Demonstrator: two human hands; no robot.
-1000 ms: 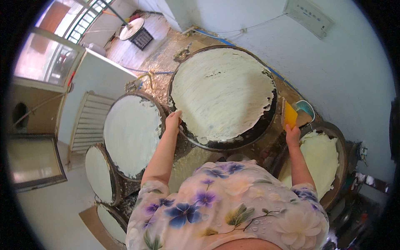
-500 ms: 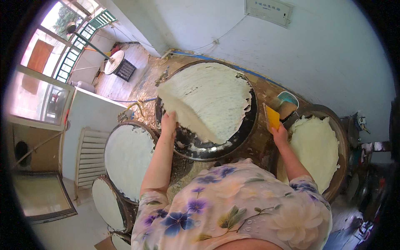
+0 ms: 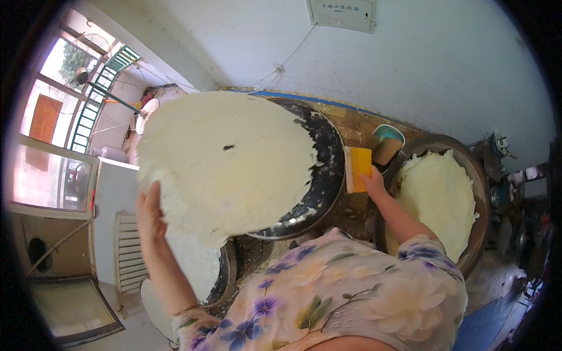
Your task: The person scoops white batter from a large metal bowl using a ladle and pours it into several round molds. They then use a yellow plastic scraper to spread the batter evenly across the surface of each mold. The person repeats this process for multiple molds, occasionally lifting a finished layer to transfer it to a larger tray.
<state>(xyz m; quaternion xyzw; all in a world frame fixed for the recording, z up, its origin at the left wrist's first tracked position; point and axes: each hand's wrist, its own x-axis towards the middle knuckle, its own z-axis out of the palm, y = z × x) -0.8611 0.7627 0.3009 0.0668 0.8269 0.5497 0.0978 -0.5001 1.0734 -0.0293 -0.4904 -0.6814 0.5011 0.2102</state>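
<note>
A very large, thin, pale crepe (image 3: 234, 146) with a ragged edge and one small hole spreads over a round black griddle (image 3: 329, 161) in front of me. Its left part reaches beyond the griddle's rim. My left hand (image 3: 152, 213) grips the crepe's near left edge, its fingers partly hidden by the sheet. In my right hand (image 3: 376, 185) is a yellow scraper (image 3: 358, 169), held upright beside the griddle's right rim and apart from the crepe. The griddle's bare black surface shows along the right side.
A second round pan (image 3: 477, 243) with a pale sheet (image 3: 439, 205) stands at right. Partly under the lifted crepe, at lower left, another griddle (image 3: 229, 275) carries a white sheet (image 3: 196, 266). A teal container (image 3: 389, 133) is near the wall. Left are a radiator (image 3: 127, 251) and windows.
The crepe has come off the griddle's surface and shifted left, carried by my left hand. My right hand with the scraper has moved slightly left.
</note>
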